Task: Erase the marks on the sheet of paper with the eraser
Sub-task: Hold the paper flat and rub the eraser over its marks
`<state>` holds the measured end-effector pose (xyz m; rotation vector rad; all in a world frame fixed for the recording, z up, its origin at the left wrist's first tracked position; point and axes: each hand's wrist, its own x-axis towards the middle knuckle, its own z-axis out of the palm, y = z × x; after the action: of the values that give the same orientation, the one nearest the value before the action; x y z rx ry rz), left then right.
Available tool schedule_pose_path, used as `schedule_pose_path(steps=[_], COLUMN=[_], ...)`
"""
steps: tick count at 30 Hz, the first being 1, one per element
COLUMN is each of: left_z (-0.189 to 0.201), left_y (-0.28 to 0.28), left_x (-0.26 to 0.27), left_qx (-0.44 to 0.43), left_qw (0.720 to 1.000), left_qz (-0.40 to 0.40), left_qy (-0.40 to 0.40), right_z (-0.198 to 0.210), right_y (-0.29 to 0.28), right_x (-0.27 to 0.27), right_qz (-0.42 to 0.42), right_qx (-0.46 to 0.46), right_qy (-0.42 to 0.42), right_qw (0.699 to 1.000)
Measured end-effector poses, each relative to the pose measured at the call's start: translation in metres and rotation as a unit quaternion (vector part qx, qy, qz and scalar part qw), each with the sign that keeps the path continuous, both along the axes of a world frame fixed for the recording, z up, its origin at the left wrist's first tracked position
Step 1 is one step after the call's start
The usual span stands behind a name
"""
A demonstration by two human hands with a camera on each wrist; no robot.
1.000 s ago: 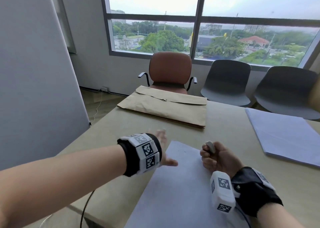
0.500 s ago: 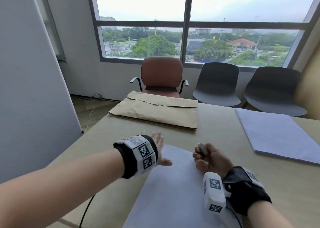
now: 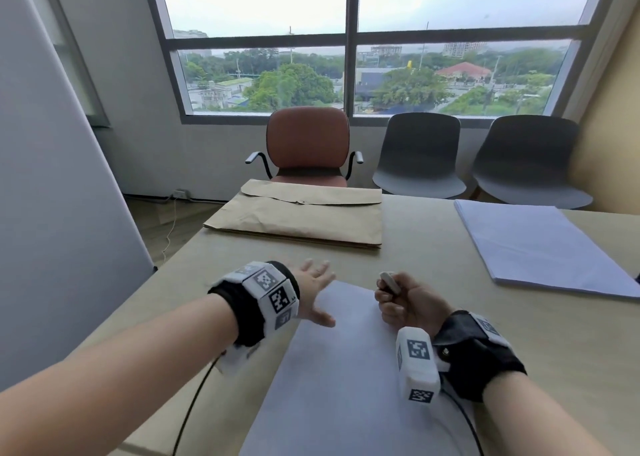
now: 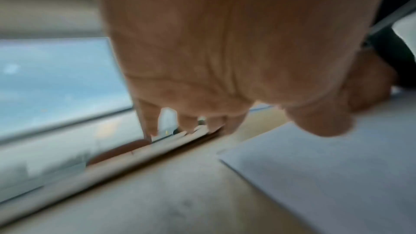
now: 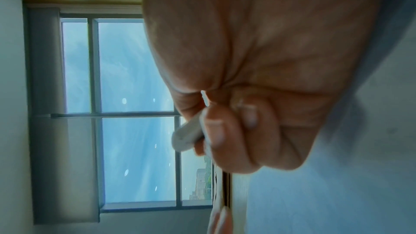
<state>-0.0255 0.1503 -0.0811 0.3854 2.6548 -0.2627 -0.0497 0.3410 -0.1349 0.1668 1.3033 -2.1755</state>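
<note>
- Hands first: my right hand (image 3: 407,301) is curled around the eraser (image 3: 389,281), white tip poking up out of the fist, hovering over the far right part of the sheet of paper (image 3: 346,369).
- Left hand (image 3: 313,294) is flat, fingers spread and relaxed, holding nothing, at the sheet's far left corner; thumb lies on the paper.
- Sheet lies flat on the counter (image 3: 433,258) right in front of me.
- Step, as I read it: eraser is in hand, paper being steadied, rubbing not yet begun. No marks are legible from the head view; too faint or too small to tell.
- Next move likely calls for turning the eraser tip down onto a mark, left palm pressing so the sheet doesn't crease or slide.
- Count: one eraser, one loose sheet, one paper stack (image 3: 540,244) to the right, one brown envelope (image 3: 301,216) ahead, three chairs – one brown (image 3: 307,144), two grey (image 3: 419,154).
</note>
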Motion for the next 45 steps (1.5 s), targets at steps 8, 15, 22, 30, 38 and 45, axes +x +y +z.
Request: schedule_pose_path(steps=[8, 15, 22, 30, 38, 45], left_z=[-0.014, -0.02, -0.022, -0.024, -0.021, -0.021], left_y=[0.011, 0.007, 0.008, 0.009, 0.008, 0.008], left_x=[-0.001, -0.002, -0.005, -0.005, -0.002, -0.003], left_qx=[0.082, 0.097, 0.094, 0.091, 0.095, 0.079], left_qw=[0.994, 0.993, 0.993, 0.993, 0.992, 0.993], left_qz=[-0.037, -0.025, -0.031, -0.029, -0.029, -0.039], left_qy=[-0.059, -0.065, -0.066, -0.065, -0.073, -0.08], right_z=[0.016, 0.039, 0.033, 0.034, 0.038, 0.045], right_y=[-0.022, -0.02, -0.035, -0.037, -0.031, -0.029], right_x=[0.007, -0.009, 0.004, 0.001, -0.004, -0.005], right_qz=[0.056, 0.15, 0.218, 0.214, 0.226, 0.272], right_qx=[0.342, 0.548, 0.598, 0.631, 0.655, 0.627], right_qy=[0.156, 0.238, 0.34, 0.399, 0.425, 0.412], right_qw=[0.925, 0.788, 0.692, 0.63, 0.583, 0.603])
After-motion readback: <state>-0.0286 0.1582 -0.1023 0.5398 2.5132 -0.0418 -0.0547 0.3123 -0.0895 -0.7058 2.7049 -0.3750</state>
